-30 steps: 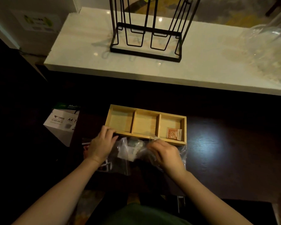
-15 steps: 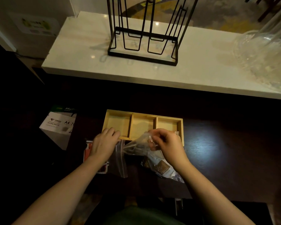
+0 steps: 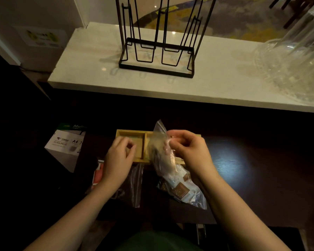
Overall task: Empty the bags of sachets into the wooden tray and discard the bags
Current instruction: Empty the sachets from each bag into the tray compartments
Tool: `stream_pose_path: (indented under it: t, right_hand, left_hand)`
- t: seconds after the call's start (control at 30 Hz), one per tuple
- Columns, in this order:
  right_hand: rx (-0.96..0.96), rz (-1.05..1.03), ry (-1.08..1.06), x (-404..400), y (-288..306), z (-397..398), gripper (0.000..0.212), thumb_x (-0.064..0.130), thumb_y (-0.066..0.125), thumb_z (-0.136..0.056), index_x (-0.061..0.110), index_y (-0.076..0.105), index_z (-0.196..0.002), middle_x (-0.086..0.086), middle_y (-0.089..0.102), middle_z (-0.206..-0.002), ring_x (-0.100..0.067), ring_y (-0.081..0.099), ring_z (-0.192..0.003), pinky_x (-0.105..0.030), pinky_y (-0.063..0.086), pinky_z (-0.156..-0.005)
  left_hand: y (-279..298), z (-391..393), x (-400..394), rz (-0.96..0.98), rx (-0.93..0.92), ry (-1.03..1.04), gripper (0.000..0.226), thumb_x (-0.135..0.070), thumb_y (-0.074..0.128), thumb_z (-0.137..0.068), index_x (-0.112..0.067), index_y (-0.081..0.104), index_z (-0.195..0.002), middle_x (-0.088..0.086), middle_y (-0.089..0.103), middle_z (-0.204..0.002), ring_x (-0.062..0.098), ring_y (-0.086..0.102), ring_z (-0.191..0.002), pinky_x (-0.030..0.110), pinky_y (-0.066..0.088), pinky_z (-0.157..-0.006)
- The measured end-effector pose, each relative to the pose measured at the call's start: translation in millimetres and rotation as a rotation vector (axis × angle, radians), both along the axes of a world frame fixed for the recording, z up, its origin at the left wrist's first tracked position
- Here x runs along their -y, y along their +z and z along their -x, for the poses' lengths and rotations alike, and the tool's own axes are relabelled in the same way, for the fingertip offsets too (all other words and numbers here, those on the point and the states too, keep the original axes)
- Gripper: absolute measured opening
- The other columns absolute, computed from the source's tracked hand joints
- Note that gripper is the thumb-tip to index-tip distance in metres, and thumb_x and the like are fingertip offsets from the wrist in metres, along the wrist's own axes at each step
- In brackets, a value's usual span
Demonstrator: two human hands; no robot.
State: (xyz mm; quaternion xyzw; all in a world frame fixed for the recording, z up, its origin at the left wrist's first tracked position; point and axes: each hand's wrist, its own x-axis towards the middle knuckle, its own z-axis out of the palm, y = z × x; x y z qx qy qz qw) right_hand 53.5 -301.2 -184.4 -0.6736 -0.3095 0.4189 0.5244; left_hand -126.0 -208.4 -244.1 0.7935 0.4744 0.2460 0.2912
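A wooden tray point(image 3: 130, 135) with three compartments sits on the dark table ahead of me. My right hand point(image 3: 190, 151) holds a clear zip bag point(image 3: 159, 147) lifted upright over the tray's middle and right compartments, hiding them. My left hand point(image 3: 119, 156) hovers over the tray's left compartment with fingers curled and nothing in them. A second clear bag with brown sachets point(image 3: 181, 190) lies on the table under my right wrist. A third clear bag point(image 3: 134, 183) with dark contents lies under my left wrist, beside a red and white packet point(image 3: 98, 173).
A white A4 paper box point(image 3: 65, 147) stands left of the tray. Behind the table runs a white marble ledge point(image 3: 225, 82) carrying a black wire rack point(image 3: 158, 46) and a large clear glass vessel point(image 3: 295, 60) at the right.
My right hand has raised one clear bag from the table to upright over the tray. My left hand has let go of the bag and drawn slightly away.
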Motion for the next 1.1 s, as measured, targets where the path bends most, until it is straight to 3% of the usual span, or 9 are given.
stream_pose_path:
  t: [0.07,0.17,0.27,0.57,0.77,0.9,1.0,1.03,1.1]
  right_hand:
    - [0.003,-0.005,0.063,-9,6,6,0.024,0.0,0.062,-0.086,0.011,0.066,-0.107,0.001,0.068,-0.076,-0.009,0.068,-0.072,-0.024,0.057,-0.065]
    - [-0.022,-0.024,0.118,-21,13,12,0.023,0.001,0.064,-0.085,0.006,0.062,-0.108,-0.007,0.068,-0.078,-0.014,0.069,-0.07,-0.031,0.061,-0.068]
    - [-0.073,-0.025,0.137,-29,19,13,0.022,0.002,0.065,-0.085,0.003,0.061,-0.107,-0.012,0.067,-0.081,-0.014,0.069,-0.07,-0.026,0.06,-0.066]
    - [-0.1,0.088,0.175,-32,9,13,0.022,0.0,0.068,-0.08,-0.001,0.063,-0.101,-0.003,0.066,-0.074,-0.008,0.066,-0.066,-0.022,0.054,-0.061]
    - [-0.147,0.089,0.165,-34,14,8,0.022,0.002,0.062,-0.085,0.0,0.066,-0.107,-0.007,0.065,-0.08,-0.013,0.062,-0.072,-0.025,0.051,-0.066]
    - [-0.196,0.091,0.163,-32,16,5,0.015,0.001,0.058,-0.088,0.005,0.068,-0.099,-0.001,0.066,-0.074,-0.006,0.063,-0.063,-0.02,0.053,-0.062]
    - [-0.244,0.103,-0.004,-34,15,-10,0.017,0.0,0.053,-0.091,0.008,0.067,-0.089,-0.007,0.063,-0.075,-0.009,0.06,-0.055,-0.018,0.051,-0.053]
    - [-0.197,0.103,-0.072,-33,15,-18,0.016,0.0,0.055,-0.09,0.009,0.067,-0.088,-0.007,0.063,-0.075,-0.01,0.06,-0.056,-0.018,0.051,-0.053]
    - [0.169,0.1,-0.096,-30,14,-34,0.01,0.004,0.062,-0.086,0.012,0.067,-0.089,-0.004,0.064,-0.078,-0.014,0.063,-0.065,-0.022,0.053,-0.061]
  left_hand:
    - [34,-13,11,0.035,0.167,-0.063,0.009,-0.014,0.055,-0.092,-0.01,0.058,-0.085,-0.006,0.052,-0.081,0.007,0.053,-0.071,0.015,0.041,-0.06]
    - [62,-31,16,0.215,0.3,-0.163,0.013,-0.021,0.052,-0.094,-0.01,0.056,-0.087,-0.001,0.063,-0.074,0.008,0.062,-0.067,0.017,0.048,-0.059]
    - [67,-40,9,0.402,0.396,-0.084,0.016,-0.023,0.055,-0.093,-0.009,0.053,-0.085,0.001,0.063,-0.071,0.006,0.065,-0.062,0.023,0.055,-0.056]
    - [64,-39,-3,0.509,0.328,-0.073,0.019,-0.019,0.057,-0.093,-0.011,0.065,-0.078,0.01,0.068,-0.074,0.019,0.071,-0.067,0.032,0.06,-0.058]
    - [65,-43,-1,0.234,0.137,-0.128,0.027,-0.023,0.048,-0.097,-0.019,0.052,-0.07,-0.003,0.06,-0.062,0.004,0.059,-0.049,0.026,0.053,-0.048]
    - [63,-46,-1,0.303,0.167,-0.193,0.024,-0.02,0.043,-0.099,-0.014,0.05,-0.076,0.004,0.057,-0.066,0.012,0.058,-0.055,0.03,0.053,-0.051]
    - [65,-39,-6,0.387,0.253,-0.19,0.026,-0.016,0.041,-0.099,-0.015,0.047,-0.074,0.004,0.053,-0.066,0.017,0.056,-0.058,0.037,0.053,-0.055]
    - [67,-33,-10,0.406,0.259,-0.196,0.027,-0.016,0.04,-0.099,-0.014,0.047,-0.073,0.004,0.052,-0.066,0.017,0.056,-0.058,0.037,0.053,-0.056]
    - [72,-21,-19,0.335,0.137,-0.279,0.027,-0.02,0.042,-0.098,-0.014,0.048,-0.073,0.002,0.055,-0.067,0.016,0.058,-0.06,0.036,0.052,-0.058]
